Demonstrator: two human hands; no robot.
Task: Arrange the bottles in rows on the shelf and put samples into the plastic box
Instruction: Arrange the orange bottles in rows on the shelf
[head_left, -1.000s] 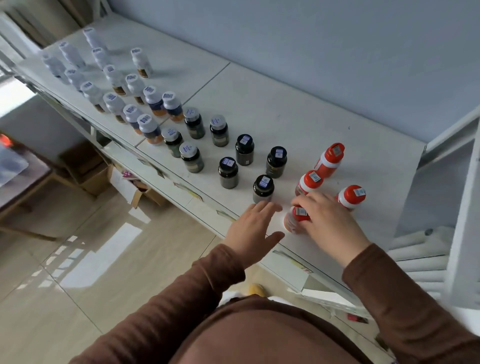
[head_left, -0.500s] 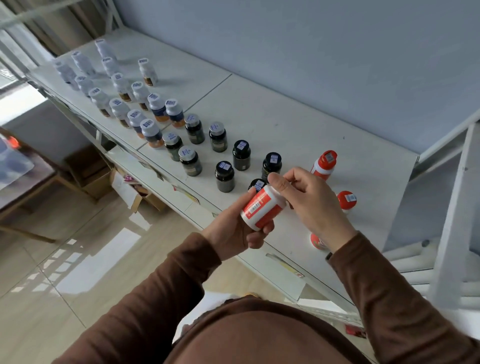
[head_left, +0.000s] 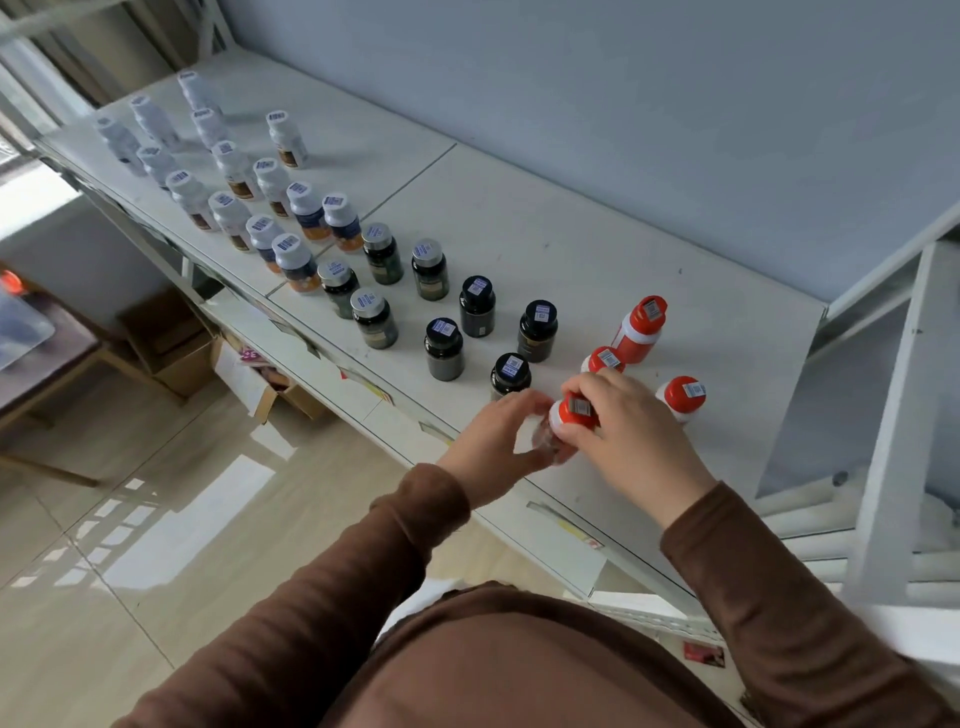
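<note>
We have both hands on one red-capped bottle (head_left: 570, 415) at the front edge of the shelf (head_left: 571, 244). Our right hand (head_left: 621, 426) has its grip clenched on the cap, while our left hand (head_left: 498, 441) cups the blurred body. Three more red-capped bottles (head_left: 641, 330) stand just behind it, with black-capped bottles (head_left: 537, 330) to its left.

Matt white shelf (head_left: 597, 249), glossy tiled floor (head_left: 130, 545)
</note>
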